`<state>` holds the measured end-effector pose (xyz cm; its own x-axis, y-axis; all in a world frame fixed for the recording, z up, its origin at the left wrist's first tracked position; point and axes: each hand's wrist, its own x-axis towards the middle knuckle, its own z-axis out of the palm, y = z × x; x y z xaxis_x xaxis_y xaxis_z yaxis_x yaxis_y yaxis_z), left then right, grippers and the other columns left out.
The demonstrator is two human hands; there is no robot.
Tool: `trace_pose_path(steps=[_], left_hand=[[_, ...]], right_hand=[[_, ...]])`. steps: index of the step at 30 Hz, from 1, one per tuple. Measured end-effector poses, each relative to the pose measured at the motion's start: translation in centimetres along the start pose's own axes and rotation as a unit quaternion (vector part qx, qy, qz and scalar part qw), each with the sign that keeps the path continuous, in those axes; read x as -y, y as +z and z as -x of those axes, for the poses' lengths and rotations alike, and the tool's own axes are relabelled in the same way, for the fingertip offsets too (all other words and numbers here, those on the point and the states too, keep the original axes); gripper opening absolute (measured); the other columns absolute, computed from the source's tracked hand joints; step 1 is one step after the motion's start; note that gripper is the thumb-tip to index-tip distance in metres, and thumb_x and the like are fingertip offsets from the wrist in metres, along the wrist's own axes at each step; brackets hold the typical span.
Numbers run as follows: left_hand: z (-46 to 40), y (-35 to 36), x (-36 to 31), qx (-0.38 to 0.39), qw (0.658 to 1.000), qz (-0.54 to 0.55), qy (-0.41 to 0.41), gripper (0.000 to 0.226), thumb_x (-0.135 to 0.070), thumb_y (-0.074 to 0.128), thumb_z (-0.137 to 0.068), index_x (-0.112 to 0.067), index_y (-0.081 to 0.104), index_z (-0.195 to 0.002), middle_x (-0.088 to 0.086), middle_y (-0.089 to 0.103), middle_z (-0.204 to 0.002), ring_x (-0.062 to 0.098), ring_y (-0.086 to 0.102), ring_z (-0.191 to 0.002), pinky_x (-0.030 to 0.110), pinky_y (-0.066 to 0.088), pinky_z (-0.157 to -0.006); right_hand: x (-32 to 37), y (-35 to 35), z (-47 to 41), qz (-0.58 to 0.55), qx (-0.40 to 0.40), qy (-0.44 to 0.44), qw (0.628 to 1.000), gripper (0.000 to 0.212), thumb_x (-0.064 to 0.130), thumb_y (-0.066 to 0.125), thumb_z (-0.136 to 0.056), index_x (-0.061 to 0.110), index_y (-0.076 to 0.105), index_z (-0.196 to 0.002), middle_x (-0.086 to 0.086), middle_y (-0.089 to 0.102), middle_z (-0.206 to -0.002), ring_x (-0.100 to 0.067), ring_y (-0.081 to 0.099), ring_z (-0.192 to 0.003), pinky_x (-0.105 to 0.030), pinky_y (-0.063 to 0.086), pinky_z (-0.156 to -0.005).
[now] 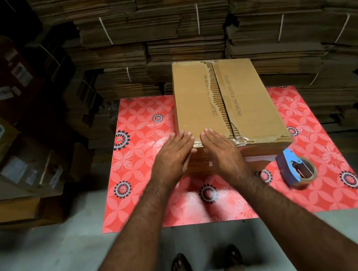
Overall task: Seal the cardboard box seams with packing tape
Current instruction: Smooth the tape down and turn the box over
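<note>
Box (194, 102) top torn along taped centre seam; both hands' fingers straight on its near edge.

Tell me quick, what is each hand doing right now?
Left hand: open, fingers straight, at the near left corner of the cardboard box.
Right hand: open, fingers straight, flat over the box's near edge.

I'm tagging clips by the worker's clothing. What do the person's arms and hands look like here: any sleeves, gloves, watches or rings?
Both forearms are bare as far as the view shows, with no sleeve cuffs in sight. The left hand and right hand wear no gloves, and no watch, bracelet or ring shows on their visible backs. The forearms are hairy.
</note>
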<state>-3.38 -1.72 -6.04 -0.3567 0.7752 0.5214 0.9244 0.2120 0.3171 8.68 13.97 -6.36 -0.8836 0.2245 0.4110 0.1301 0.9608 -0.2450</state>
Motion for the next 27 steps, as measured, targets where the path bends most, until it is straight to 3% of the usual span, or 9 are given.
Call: trace_pose_path(steps=[2, 5, 11, 15, 18, 20, 23, 27], left_hand=[[0.2, 0.0, 0.4, 0.006, 1.000, 0.003, 0.017, 0.033, -0.012, 0.049, -0.102, -0.002, 0.065, -0.129, 0.015, 0.061, -0.137, 0.031, 0.055, -0.131, 0.049, 0.043, -0.110], [1.4, -0.7, 1.0, 0.018, 0.999, -0.003, 0.031, 0.050, -0.005, 0.018, -0.106, -0.002, 0.057, -0.138, 0.015, 0.052, -0.146, 0.031, 0.047, -0.138, 0.046, 0.035, -0.117], [0.3, -0.3, -0.7, 0.008, 1.000, 0.002, 0.012, 0.041, -0.012, 0.050, -0.095, -0.001, 0.061, -0.133, 0.016, 0.057, -0.141, 0.031, 0.052, -0.133, 0.049, 0.040, -0.113], [-0.3, 0.7, -0.3, 0.007, 1.000, 0.011, -0.006, 0.045, -0.003, 0.065, -0.084, -0.001, 0.064, -0.129, 0.017, 0.061, -0.137, 0.031, 0.057, -0.129, 0.050, 0.045, -0.109], [0.2, 0.5, 0.2, 0.009, 1.000, -0.010, 0.026, 0.042, -0.012, 0.058, -0.093, -0.001, 0.061, -0.133, 0.017, 0.058, -0.140, 0.031, 0.054, -0.132, 0.049, 0.043, -0.111], [0.2, 0.2, -0.3, 0.010, 1.000, -0.021, 0.020, 0.048, -0.003, 0.066, -0.086, 0.000, 0.060, -0.133, 0.018, 0.057, -0.140, 0.032, 0.053, -0.132, 0.051, 0.043, -0.110], [-0.4, 0.2, -2.0, 0.035, 0.998, -0.051, -0.001, 0.072, 0.008, 0.074, -0.067, 0.002, 0.056, -0.136, 0.020, 0.053, -0.145, 0.033, 0.049, -0.136, 0.050, 0.036, -0.115], [0.2, 1.9, -4.5, 0.075, 0.990, -0.118, 0.023, 0.080, -0.004, 0.065, -0.075, 0.005, 0.037, -0.149, 0.022, 0.031, -0.159, 0.035, 0.027, -0.149, 0.050, 0.021, -0.122]], right_hand=[[-0.4, 0.3, 0.6, 0.017, -0.008, 0.003, 1.000, 0.041, 0.013, 0.055, -0.096, 0.002, 0.057, -0.135, -0.016, 0.057, -0.140, -0.029, 0.052, -0.132, -0.044, 0.039, -0.112], [-1.0, -0.1, 1.0, 0.034, 0.003, -0.006, 0.999, 0.052, 0.003, 0.068, -0.089, 0.006, 0.055, -0.139, -0.011, 0.055, -0.143, -0.026, 0.050, -0.135, -0.040, 0.033, -0.115], [1.3, -0.5, 0.3, 0.104, 0.004, 0.042, 0.994, 0.042, 0.025, 0.043, -0.101, 0.002, 0.058, -0.134, -0.016, 0.059, -0.137, -0.028, 0.053, -0.131, -0.044, 0.035, -0.114], [1.8, 0.2, 0.3, 0.086, 0.009, 0.047, 0.995, 0.046, 0.012, 0.050, -0.091, 0.003, 0.056, -0.136, -0.015, 0.057, -0.140, -0.028, 0.052, -0.133, -0.039, 0.030, -0.115], [0.9, -0.9, 1.8, 0.083, -0.002, 0.066, 0.994, 0.060, 0.003, 0.038, -0.082, 0.002, 0.051, -0.141, -0.014, 0.053, -0.145, -0.028, 0.047, -0.136, -0.041, 0.030, -0.118], [1.1, -1.6, 2.7, 0.087, -0.009, 0.089, 0.992, 0.058, 0.001, 0.039, -0.087, 0.002, 0.046, -0.145, -0.015, 0.048, -0.149, -0.029, 0.042, -0.140, -0.043, 0.024, -0.120], [1.8, -1.9, 3.1, 0.109, -0.005, 0.117, 0.987, 0.057, 0.017, 0.038, -0.095, 0.000, 0.037, -0.150, -0.018, 0.037, -0.156, -0.031, 0.030, -0.147, -0.046, 0.021, -0.121], [2.0, -0.3, 4.1, 0.182, 0.021, 0.150, 0.972, 0.066, 0.016, 0.025, -0.093, -0.004, 0.014, -0.155, -0.024, 0.010, -0.162, -0.034, 0.008, -0.152, -0.049, 0.015, -0.122]])
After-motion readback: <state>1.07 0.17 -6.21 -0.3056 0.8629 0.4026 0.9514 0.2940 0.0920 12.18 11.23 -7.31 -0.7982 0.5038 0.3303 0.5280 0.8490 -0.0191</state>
